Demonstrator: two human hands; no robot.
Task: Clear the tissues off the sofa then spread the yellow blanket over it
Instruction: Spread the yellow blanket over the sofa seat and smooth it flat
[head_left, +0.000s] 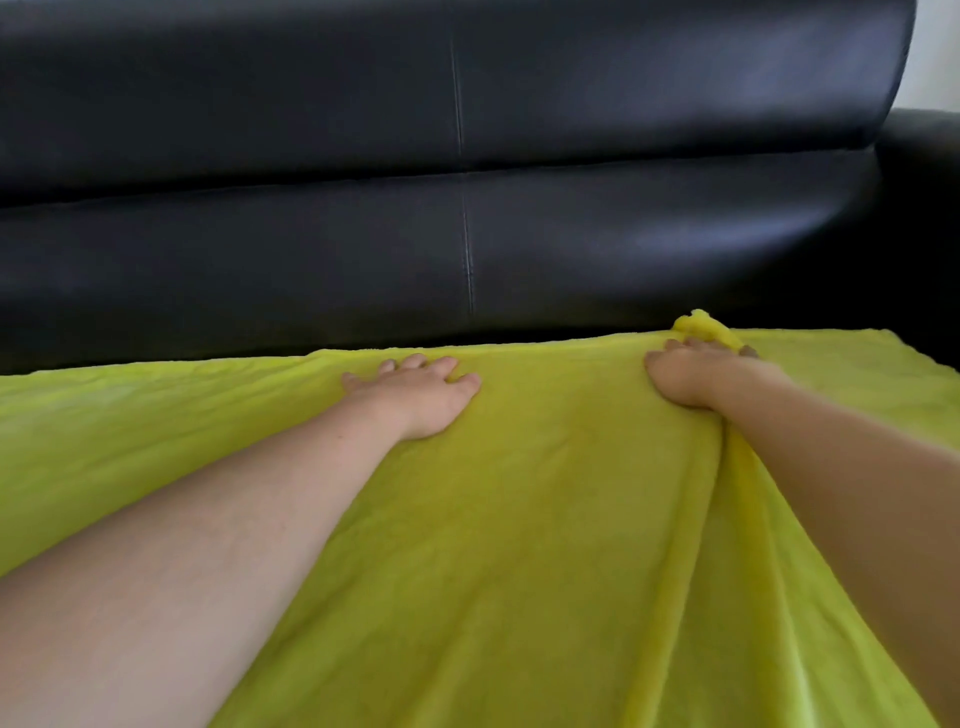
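The yellow blanket (519, 519) lay spread over the seat of the black sofa (467, 208). The left hand (415, 397) pressed flat and open on it. The right hand (696, 371) was closed, gripping a bunch of blanket at the back edge.
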